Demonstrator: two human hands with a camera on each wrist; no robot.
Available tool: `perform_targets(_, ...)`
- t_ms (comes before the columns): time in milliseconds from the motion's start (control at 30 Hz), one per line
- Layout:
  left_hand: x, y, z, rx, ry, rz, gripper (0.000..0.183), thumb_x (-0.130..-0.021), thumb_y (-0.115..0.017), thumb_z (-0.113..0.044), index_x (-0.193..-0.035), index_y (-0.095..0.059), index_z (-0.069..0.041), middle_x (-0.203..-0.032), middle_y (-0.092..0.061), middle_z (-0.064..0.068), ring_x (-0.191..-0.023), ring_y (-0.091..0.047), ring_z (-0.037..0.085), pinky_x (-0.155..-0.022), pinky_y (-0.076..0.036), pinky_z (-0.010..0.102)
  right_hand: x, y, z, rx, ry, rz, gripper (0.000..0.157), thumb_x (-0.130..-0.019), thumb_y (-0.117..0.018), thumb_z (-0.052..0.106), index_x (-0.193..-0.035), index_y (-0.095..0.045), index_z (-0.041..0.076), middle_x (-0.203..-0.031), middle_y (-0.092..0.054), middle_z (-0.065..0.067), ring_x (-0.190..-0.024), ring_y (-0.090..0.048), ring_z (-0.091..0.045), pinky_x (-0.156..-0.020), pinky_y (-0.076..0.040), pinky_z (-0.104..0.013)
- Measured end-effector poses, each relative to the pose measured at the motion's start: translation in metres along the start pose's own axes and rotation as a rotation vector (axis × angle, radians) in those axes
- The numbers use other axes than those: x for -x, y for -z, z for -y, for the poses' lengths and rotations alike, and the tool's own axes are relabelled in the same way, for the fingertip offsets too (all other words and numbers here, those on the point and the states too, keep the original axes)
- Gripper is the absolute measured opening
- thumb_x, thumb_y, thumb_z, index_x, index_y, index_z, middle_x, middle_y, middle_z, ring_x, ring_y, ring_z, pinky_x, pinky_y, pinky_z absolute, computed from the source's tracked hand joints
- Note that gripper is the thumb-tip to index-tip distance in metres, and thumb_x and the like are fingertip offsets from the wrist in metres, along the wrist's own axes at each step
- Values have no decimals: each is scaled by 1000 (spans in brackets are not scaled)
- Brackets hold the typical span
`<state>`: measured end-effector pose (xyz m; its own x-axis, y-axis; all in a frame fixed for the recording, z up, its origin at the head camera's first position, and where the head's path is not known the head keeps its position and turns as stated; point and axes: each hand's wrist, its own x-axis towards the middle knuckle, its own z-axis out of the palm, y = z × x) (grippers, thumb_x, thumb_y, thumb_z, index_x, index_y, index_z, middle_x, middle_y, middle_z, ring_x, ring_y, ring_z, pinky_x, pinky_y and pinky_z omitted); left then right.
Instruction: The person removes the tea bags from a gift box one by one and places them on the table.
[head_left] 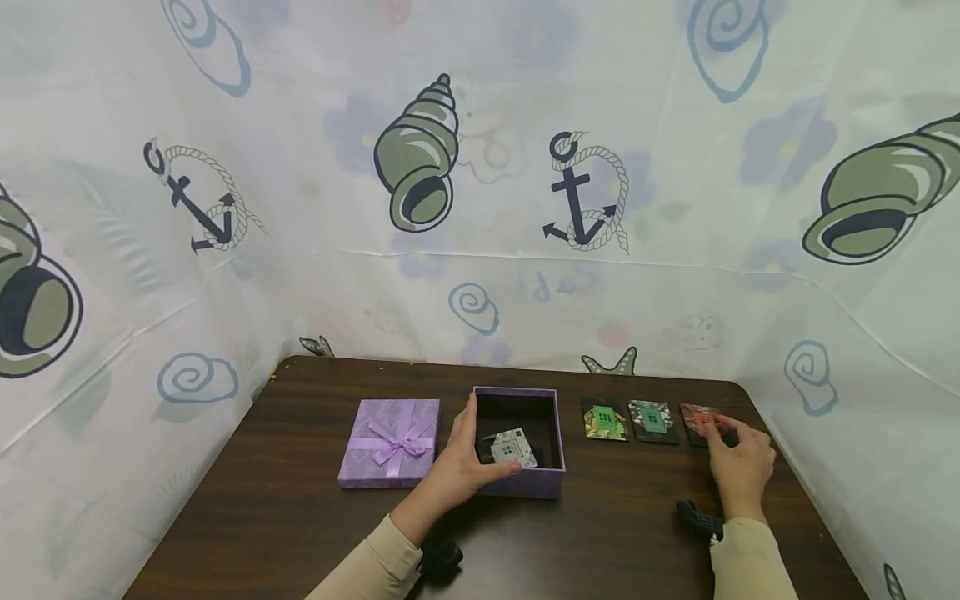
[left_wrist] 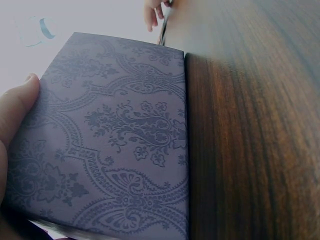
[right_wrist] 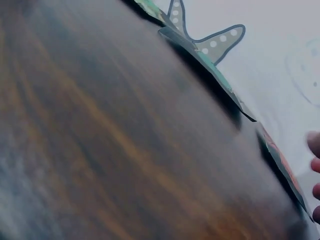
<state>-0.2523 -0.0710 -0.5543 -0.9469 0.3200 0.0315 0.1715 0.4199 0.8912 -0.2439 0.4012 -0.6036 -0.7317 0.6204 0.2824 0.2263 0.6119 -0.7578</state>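
My left hand grips the near left corner of an uncovered purple box, thumb along the front rim and fingers along the left side. The left wrist view shows the thumb beside the box's patterned wall. Inside the box lies a black-and-white packet. At the right, my right hand is over a flat red-and-black packet, thumb and index fingertips right at its surface. In the right wrist view the packet lies low along the tabletop, with loosely bent fingers at its edge.
A green-and-yellow packet and a teal-and-white packet lie in a row left of the red one. The purple lid with a ribbon bow rests left of the box. A patterned cloth hangs behind the dark wooden table.
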Motion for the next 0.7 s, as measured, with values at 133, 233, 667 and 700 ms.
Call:
perform_targets(133,-1,0,1,2,3,2,140,-80,-94,-57,-178,3,-27,-184,-9,15,-167,-20,46,-127,-28,74,1,-1,0,-151,-25,-143,32,-105,-72,16,-127,-73,-6,-118,-63,-25,-116,-53,-40,-103,-38,-49)
perform_targets(233,-1,0,1,1,7,5,141,-80,-94,-58,-177,3,-28,-184,-8,15,-167,-20,46,-127,-28,74,2,0,0,-247,-115,-194,31,-107,-68,21,-126,-72,-3,-104,-60,0,-98,-53,-13,-88,-39,-28)
perform_targets(667,0,0,-1,-24,5,-11,147,-76,-97,-57,-178,3,-24,-183,-10,19,-167,-20,48,-127,-28,73,0,1,6,-524,-200,-349,13,-109,-64,21,-116,-72,13,-96,-54,19,-90,-49,0,-80,-40,-16)
perform_targets(700,1,0,-1,-23,6,-7,147,-76,-97,-57,-177,4,-24,-183,-10,19,-167,-20,48,-127,-28,73,0,2,9,-540,-195,-351,15,-109,-64,20,-117,-71,11,-96,-54,18,-90,-49,0,-80,-40,-16)
